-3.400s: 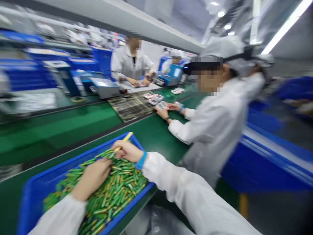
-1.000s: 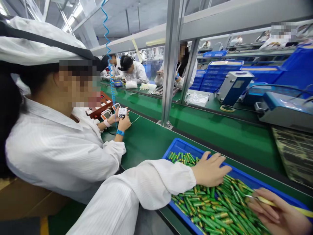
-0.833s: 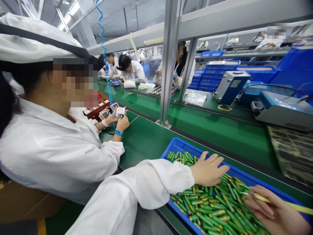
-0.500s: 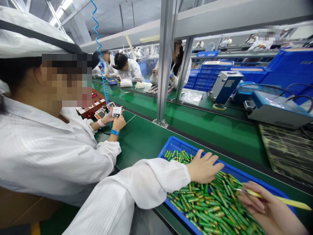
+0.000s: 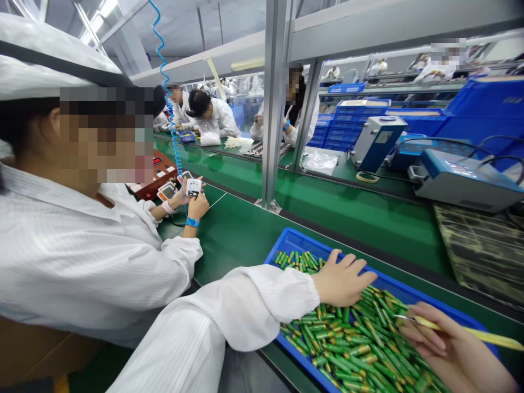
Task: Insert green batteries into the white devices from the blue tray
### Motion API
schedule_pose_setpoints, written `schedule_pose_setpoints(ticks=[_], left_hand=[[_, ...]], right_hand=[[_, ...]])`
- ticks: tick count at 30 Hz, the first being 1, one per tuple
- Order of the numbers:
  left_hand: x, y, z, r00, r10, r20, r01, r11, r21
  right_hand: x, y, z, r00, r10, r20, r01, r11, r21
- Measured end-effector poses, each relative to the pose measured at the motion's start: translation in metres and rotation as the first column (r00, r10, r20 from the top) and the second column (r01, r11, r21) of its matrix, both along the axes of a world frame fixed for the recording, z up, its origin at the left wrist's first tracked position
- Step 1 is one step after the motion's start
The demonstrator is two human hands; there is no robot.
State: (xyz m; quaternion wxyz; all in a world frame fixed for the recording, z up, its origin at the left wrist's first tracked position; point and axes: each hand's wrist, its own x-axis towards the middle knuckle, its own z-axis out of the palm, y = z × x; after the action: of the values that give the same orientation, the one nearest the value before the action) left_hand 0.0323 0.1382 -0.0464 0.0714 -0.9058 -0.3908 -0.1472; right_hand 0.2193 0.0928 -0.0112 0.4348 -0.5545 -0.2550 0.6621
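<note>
A blue tray (image 5: 292, 236) in front of me holds a heap of green batteries (image 5: 347, 349) with gold-coloured ends. My left hand (image 5: 343, 281) is over the far side of the heap, palm down, fingers spread and bent near the tray's rim. Its fingertips partly hide what they touch. To the right, my right hand (image 5: 446, 341) is turned palm up above the batteries. Between thumb and fingers it grips a slender yellow tool (image 5: 491, 338) with a thin metal tip, which points left over the heap. I cannot make out the tool's exact kind.
Close on my left, a co-worker (image 5: 82, 256) in white holds a small white device (image 5: 194, 187). A metal post (image 5: 272, 120) rises behind the green bench (image 5: 241, 224). Across it stand blue-and-white machines (image 5: 466, 180) with cables, and stacked blue crates (image 5: 347, 128). A coiled blue hose (image 5: 162, 60) hangs down.
</note>
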Motion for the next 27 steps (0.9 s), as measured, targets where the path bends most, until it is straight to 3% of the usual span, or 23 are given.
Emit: schedule_pose_setpoints(ticks=[5,8,10,12,14,16,18,20,21,24,27], left_hand=[[-0.002,0.002,0.002,1.000,-0.028,-0.013,0.028,1.000,-0.015],[-0.002,0.000,0.010,0.998,0.026,-0.055,-0.029,0.998,-0.060],[-0.002,0.001,0.014,0.996,0.056,-0.069,-0.061,0.995,-0.075],[-0.002,0.005,0.016,0.999,0.032,-0.033,-0.034,0.996,-0.078],[-0.004,0.010,0.015,1.000,0.010,0.001,-0.010,0.997,-0.077],[-0.005,0.013,0.013,1.000,-0.003,0.018,0.004,0.998,-0.070],[-0.007,0.015,0.012,1.000,-0.009,0.026,0.010,0.998,-0.062],[-0.008,0.017,0.011,0.999,-0.015,0.033,0.017,0.998,-0.056],[-0.009,0.017,0.011,0.999,-0.021,0.037,0.023,0.998,-0.054],[-0.010,0.018,0.010,0.999,-0.033,0.043,0.035,0.998,-0.047],[-0.011,0.015,0.007,0.999,-0.031,0.036,0.032,0.999,-0.043]], right_hand=[[-0.010,0.000,0.011,0.998,-0.017,-0.056,0.020,0.998,0.053],[-0.019,-0.002,0.017,0.993,-0.068,-0.093,0.086,0.975,0.207],[-0.022,0.000,0.018,0.984,-0.174,-0.044,0.179,0.923,0.342],[-0.020,0.007,0.016,0.933,-0.350,0.081,0.269,0.831,0.486],[-0.009,0.017,0.014,0.876,-0.436,0.206,0.235,0.759,0.607],[0.010,0.028,0.014,0.792,-0.479,0.379,0.124,0.734,0.668],[0.034,0.039,0.016,0.604,-0.477,0.639,-0.027,0.789,0.614],[0.060,0.049,0.020,0.353,-0.367,0.861,-0.131,0.891,0.434],[0.072,0.054,0.021,0.296,-0.308,0.904,-0.145,0.921,0.362],[0.095,0.061,0.025,0.299,-0.168,0.939,-0.175,0.958,0.227],[0.097,0.060,0.022,0.327,-0.060,0.943,-0.248,0.958,0.147]])
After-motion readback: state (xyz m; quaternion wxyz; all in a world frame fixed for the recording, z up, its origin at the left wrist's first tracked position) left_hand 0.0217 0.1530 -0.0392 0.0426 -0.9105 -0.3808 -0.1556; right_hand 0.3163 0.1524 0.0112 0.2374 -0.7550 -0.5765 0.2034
